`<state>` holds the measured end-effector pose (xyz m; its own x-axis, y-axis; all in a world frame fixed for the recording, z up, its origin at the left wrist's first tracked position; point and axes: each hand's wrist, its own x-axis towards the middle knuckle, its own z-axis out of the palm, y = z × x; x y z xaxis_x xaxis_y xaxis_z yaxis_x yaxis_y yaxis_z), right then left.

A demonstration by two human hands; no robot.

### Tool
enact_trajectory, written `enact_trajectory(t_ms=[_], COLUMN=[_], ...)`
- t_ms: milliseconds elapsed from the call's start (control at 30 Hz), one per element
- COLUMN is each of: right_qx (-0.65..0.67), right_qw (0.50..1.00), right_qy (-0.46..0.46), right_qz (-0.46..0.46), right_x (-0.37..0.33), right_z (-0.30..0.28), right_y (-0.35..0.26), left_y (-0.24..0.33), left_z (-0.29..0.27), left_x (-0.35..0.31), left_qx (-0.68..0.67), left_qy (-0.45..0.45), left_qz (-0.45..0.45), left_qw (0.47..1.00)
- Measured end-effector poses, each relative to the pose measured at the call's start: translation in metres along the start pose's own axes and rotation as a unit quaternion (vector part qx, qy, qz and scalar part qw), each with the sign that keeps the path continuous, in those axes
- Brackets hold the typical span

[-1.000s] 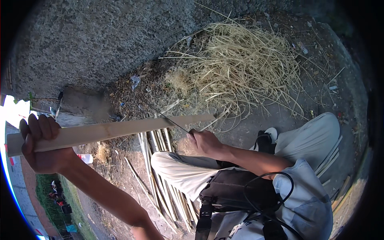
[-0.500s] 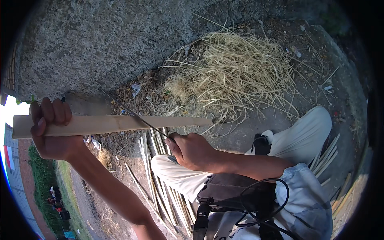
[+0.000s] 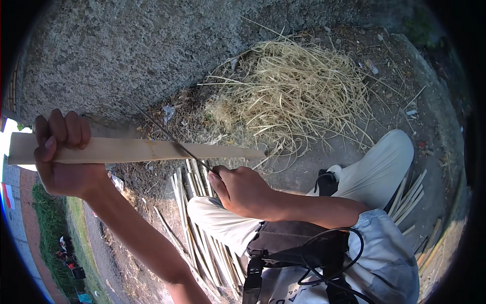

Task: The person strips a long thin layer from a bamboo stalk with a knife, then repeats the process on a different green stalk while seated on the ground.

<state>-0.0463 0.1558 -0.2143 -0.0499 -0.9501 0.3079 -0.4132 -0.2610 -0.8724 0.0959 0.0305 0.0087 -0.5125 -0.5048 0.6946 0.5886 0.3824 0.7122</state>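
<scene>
My left hand (image 3: 76, 178) is wrapped round the left end of a long, pale bamboo slat (image 3: 124, 150), which narrows toward its far end at the middle of the view. In my right hand (image 3: 245, 191) is the handle of a knife, hidden by the fingers. The knife's thin dark blade (image 3: 158, 124) slants up and left from that fist and crosses the slat, apparently touching it. My right forearm lies over my lap, while the left arm is stretched out.
A big heap of thin bamboo shavings (image 3: 304, 91) lies on the ground beside a rough grey wall (image 3: 126, 55). Split bamboo strips (image 3: 205, 248) lie under my bent leg (image 3: 220, 220), with more strips (image 3: 409, 200) at the right. A black cable (image 3: 362, 243) loops over my lap.
My left hand and its end of the slat have risen slightly and shifted left. The knife blade still crosses the slat; my right hand is almost in the same place.
</scene>
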Motion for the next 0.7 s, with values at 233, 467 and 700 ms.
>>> enact_trajectory(t_ms=[233,467,700], right_qx=[-0.046,0.019,0.054], right_qw=[0.999,0.989,0.998], right_qy=[0.019,-0.060,0.039], right_qz=[-0.001,0.132,-0.004], right_x=[-0.002,0.007,0.005], right_z=[0.013,-0.015,0.001], right_y=[0.055,0.045,0.048], left_y=[-0.002,-0.005,-0.007], left_z=[0.013,0.018,0.029], left_x=[0.001,0.002,0.007], left_qx=[0.001,0.000,-0.030], left_qy=[-0.049,-0.038,-0.113], left_qz=[0.004,0.004,-0.006], left_qw=[0.999,0.999,0.993])
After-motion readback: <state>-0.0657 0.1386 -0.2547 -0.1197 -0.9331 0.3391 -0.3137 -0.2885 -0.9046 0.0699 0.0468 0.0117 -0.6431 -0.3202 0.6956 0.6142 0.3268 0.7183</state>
